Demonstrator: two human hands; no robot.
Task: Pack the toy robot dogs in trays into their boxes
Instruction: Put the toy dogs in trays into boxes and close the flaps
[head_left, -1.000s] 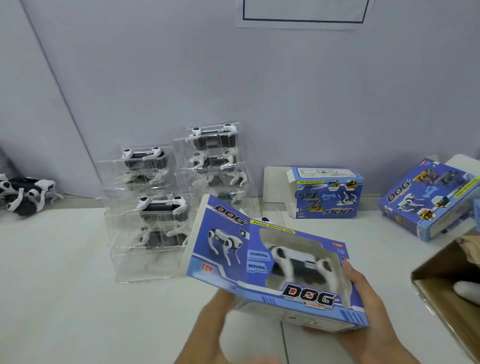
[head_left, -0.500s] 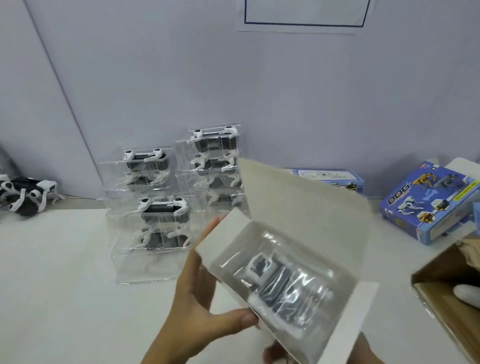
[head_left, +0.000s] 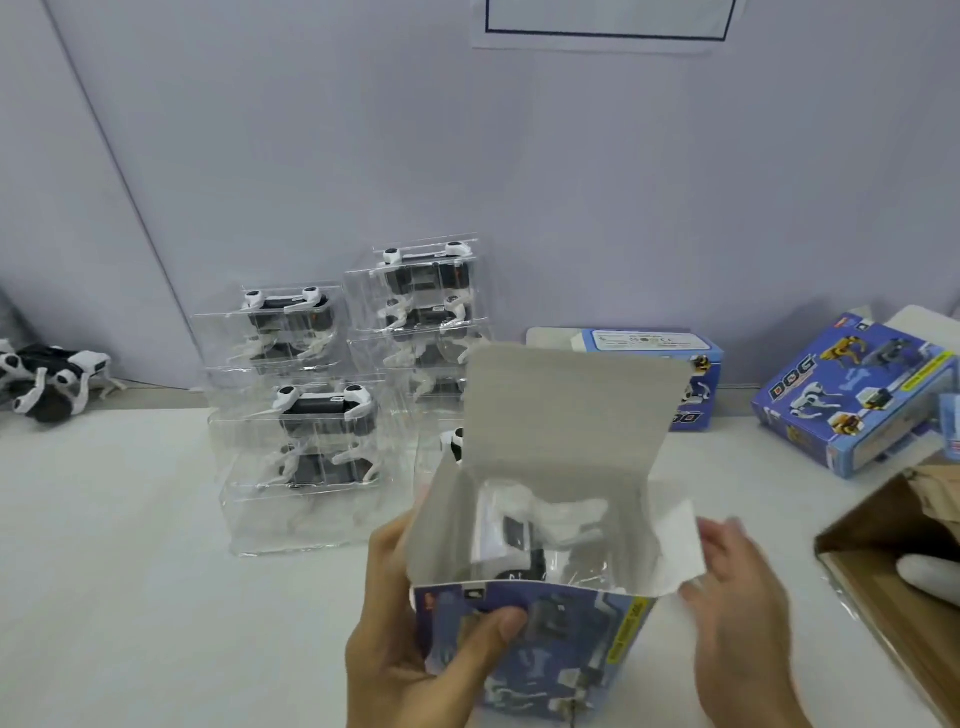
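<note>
Left hand (head_left: 415, 618) grips the blue box (head_left: 545, 649) low on its left side, thumb curled across the printed front, fingers behind; box upright, top end open, big flap (head_left: 566, 415) standing up at the back, side flaps folded outward. Inside it, just above the left thumb, sits a toy robot dog (head_left: 524, 535) in its clear tray, white and black, partly blurred. Right hand (head_left: 737, 597) is just right of the box with fingers spread and loose, holding nothing; motion blur, so cannot tell if it touches the right side flap (head_left: 675, 545). Beyond the left hand, on the white table (head_left: 114, 545), stacks of clear trays with dogs (head_left: 322, 415) stand against the wall. Far left of that hand, loose dogs (head_left: 52, 379) lie at the table edge. Past the right hand: a second blue box (head_left: 691, 374) behind the raised flap, a third blue box (head_left: 857, 395) tilted further right, and a brown carton (head_left: 893, 571) at far right.
</note>
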